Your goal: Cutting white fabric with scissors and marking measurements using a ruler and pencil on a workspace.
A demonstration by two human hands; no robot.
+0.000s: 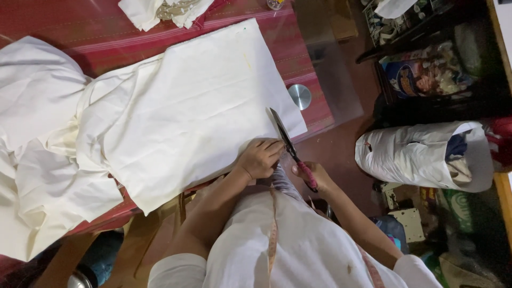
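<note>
A folded sheet of cream cotton cloth (pixel 186 112) is spread across the desk (pixel 64 29), which is covered in a red striped cover under a clear plastic sheet. The cloth's near right edge is pressed flat by the left hand (pixel 260 158), fingers curled down on the fabric, nothing enclosed in its grip. A pair of tailor's scissors (pixel 288 145) with a pink handle is held in the right hand (pixel 314 178), the grip closed round the handle — the blades appear nearly shut, the tip lying at the cloth's right edge.

The chief risk lies in how near the blades pass to the left fingertips (pixel 274 148); they look to be just beside the steel, and a nick could be caused if the hand were not drawn back as the cut advances. A crooked cut is also likely if the folded layers slip against each other, since only one corner is pinned. The loose, bunched fabric (pixel 37 101) hanging off the desk's left could drag the sheet sideways by its weight. A round metal lid (pixel 300 96) sits just beside the cloth's far edge — the blades might strike it.
</note>
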